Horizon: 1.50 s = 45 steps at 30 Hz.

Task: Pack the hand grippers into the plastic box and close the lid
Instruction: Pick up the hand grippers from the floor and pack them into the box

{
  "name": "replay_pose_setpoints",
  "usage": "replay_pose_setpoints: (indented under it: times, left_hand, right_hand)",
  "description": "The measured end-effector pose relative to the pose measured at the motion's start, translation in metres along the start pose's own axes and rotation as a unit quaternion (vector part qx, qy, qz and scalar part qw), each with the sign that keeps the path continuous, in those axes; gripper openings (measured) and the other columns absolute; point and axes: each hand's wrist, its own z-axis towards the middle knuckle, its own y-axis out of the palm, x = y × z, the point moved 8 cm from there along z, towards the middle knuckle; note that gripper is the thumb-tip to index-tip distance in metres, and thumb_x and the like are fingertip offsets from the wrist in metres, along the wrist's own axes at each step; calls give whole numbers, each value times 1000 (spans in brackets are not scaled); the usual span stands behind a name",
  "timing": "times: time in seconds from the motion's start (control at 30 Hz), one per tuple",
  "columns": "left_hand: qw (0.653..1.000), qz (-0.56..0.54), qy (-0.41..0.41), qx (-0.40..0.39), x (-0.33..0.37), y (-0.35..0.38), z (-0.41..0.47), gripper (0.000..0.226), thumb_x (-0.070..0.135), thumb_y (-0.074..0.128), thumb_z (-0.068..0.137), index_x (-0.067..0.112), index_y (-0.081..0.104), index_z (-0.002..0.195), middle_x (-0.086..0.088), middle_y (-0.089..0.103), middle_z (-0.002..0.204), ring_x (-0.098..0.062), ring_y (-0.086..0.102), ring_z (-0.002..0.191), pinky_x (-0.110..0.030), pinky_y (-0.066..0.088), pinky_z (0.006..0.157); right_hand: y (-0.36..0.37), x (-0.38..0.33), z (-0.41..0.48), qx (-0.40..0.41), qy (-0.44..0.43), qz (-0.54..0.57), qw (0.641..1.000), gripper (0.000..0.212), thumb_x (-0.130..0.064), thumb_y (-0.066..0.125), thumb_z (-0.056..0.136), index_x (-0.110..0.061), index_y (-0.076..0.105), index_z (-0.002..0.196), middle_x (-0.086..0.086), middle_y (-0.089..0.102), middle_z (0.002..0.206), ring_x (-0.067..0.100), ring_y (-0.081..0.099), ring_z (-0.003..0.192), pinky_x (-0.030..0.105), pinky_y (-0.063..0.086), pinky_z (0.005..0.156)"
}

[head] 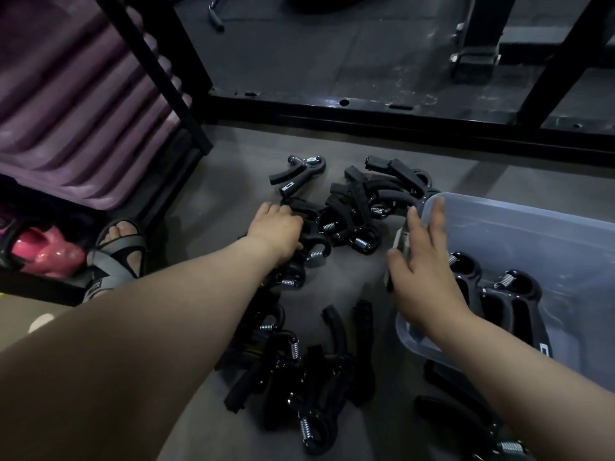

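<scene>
We are reaching with the left hand (276, 229) into the heap of hand grippers (346, 214) lying on the floor (213, 207). Its fingers are curling down over one gripper directly beneath the palm; whether the hold is fully closed we cannot tell, as the fingertips are hidden under the hand. The right hand (422, 271) is lying open, fingers spread, flat against the near-left wall of the plastic box (532, 234), steadying it. Two grippers in the box (499, 294) are already resting just beyond the right wrist. A second scatter of loose grippers (299, 377) is lying between the two forearms, and one stray gripper (299, 174) is sitting beyond the left fingertips.

We are judging the step in hand to be a pick from the heap. To do it well, we advise taking one gripper by its handle, lifting it straight up so the springs and hooked ends do not drag neighbours along, and keeping the right hand pressing the box so it does not slide.

The lid is not in view. The box's right side and near corner are cut off by the frame edge, so its fill is uncertain. Lighting is dim, and the overlapping black grippers are hard to count.
</scene>
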Motion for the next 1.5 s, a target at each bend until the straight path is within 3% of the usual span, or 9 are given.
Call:
replay_pose_setpoints:
  times: [0.2, 0.43, 0.67, 0.77, 0.97, 1.2, 1.33, 1.43, 1.5]
  left_hand:
    - [952, -261, -156, 50, -28, -42, -31, 40, 48, 54, 93, 24, 48, 124, -8, 59, 117, -34, 58, 109, -41, 48, 89]
    - [571, -804, -157, -50, 6, -74, -81, 25, 39, 53, 97, 17, 64, 96, -17, 71, 102, -13, 53, 51, -21, 36, 46]
    - [459, -869, -119, -138, 65, -95, -117, 30, 45, 48, 98, 19, 55, 110, -15, 68, 100, -38, 69, 94, -50, 57, 79]
    - [526, -834, -133, -98, 90, -105, -123, 42, 50, 49, 96, 17, 53, 120, -12, 67, 102, -33, 70, 80, -52, 53, 83]
    - [850, -522, -47, 50, 155, -141, -136, 46, 64, 52, 81, 43, 48, 122, 7, 45, 123, -11, 44, 117, -33, 27, 106]
    - [731, -676, 49, 80, 202, -161, -143, 49, 8, 55, 78, 34, 63, 119, 7, 48, 122, 6, 50, 114, -14, 39, 100]
    - [698, -710, 89, 29, 218, -156, -139, 70, -25, 49, 76, 20, 54, 130, 6, 61, 117, 8, 63, 96, -15, 51, 82]
    - [744, -658, 109, -30, 225, -147, -140, 69, -20, 49, 78, 23, 53, 131, 14, 64, 111, -2, 66, 92, -16, 52, 78]
    - [836, -544, 60, 30, 211, -143, -133, 65, -10, 48, 78, 27, 57, 130, 10, 62, 119, -9, 59, 104, -19, 47, 91]
  right_hand:
    - [-1, -2, 2, -41, 5, -46, 998, 68, -34, 38, 102, -29, -2, 157, -25, -41, 149, 19, 3, 151, 47, 24, 114]
    - [-13, 1, -3, -123, -29, -6, 992, 63, -37, 39, 103, -32, 6, 157, -22, -39, 151, 3, -3, 145, 35, 15, 119]
    - [-42, -8, -23, -122, -13, 74, 990, 47, -26, 44, 103, -27, 38, 150, -3, 35, 156, 17, 40, 139, 21, 35, 100]
    - [-57, -6, -23, -123, 32, 203, 971, 32, -33, 49, 101, -34, 56, 133, -9, 59, 133, 14, 52, 128, 33, 39, 109]
    - [-69, -9, -37, -186, 116, 462, 859, 40, -43, 32, 105, -21, 55, 131, 5, 68, 125, 23, 64, 109, 40, 50, 84]
    - [-105, 27, -36, -74, 181, 559, 806, 36, -36, 33, 106, -16, 52, 129, 14, 70, 114, 32, 68, 102, 52, 55, 86]
    - [-117, 37, -48, -146, 185, 467, 852, 30, -18, 49, 101, -1, 61, 123, 22, 70, 109, 36, 68, 97, 55, 52, 92]
    - [-139, 73, -49, -94, 235, 386, 887, 26, 5, 61, 86, 8, 61, 112, 26, 68, 98, 38, 69, 86, 58, 55, 86]
    - [-154, 98, -54, -66, 256, 314, 912, 19, 10, 59, 83, 3, 61, 100, 25, 66, 90, 37, 66, 80, 59, 57, 80]
